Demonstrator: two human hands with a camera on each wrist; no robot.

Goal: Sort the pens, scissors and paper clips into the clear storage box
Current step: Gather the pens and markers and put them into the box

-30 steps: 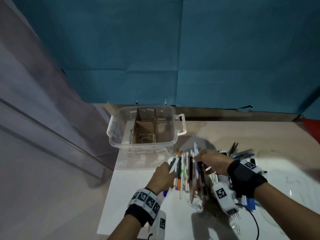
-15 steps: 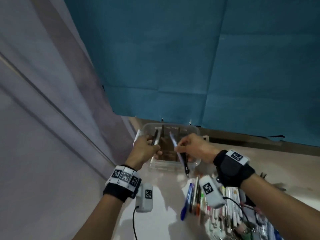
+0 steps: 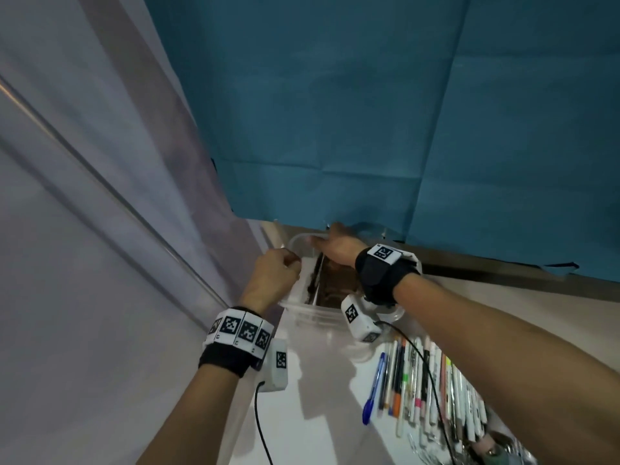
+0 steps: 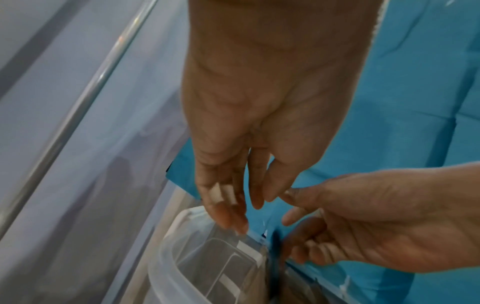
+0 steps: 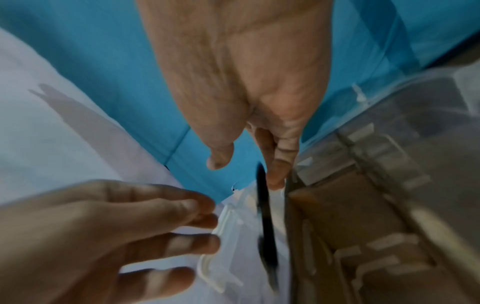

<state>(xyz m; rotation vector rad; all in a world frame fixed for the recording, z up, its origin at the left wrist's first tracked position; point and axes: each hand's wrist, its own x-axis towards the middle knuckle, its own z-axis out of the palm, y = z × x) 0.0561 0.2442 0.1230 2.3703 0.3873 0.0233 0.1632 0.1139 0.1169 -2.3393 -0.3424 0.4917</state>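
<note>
Against a blue backdrop on our white tabletop [image 3: 322, 414], the clear storage box [image 3: 303, 313] sits far left, a black pen [image 3: 315, 276] inside. Our left hand [image 3: 273, 276] and right hand [image 3: 335, 246] hover over it, fingers loose, empty. Remaining pens [image 3: 426, 384] lie near right.

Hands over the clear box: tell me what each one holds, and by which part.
Left hand holds nothing. Right hand grips nothing; the black pen in the clear box lies beside its fingertips, contact unclear.

pens [image 3: 432, 380] cut off at frame edge, box [image 3: 303, 310] partly behind hands — interior blurred
</note>
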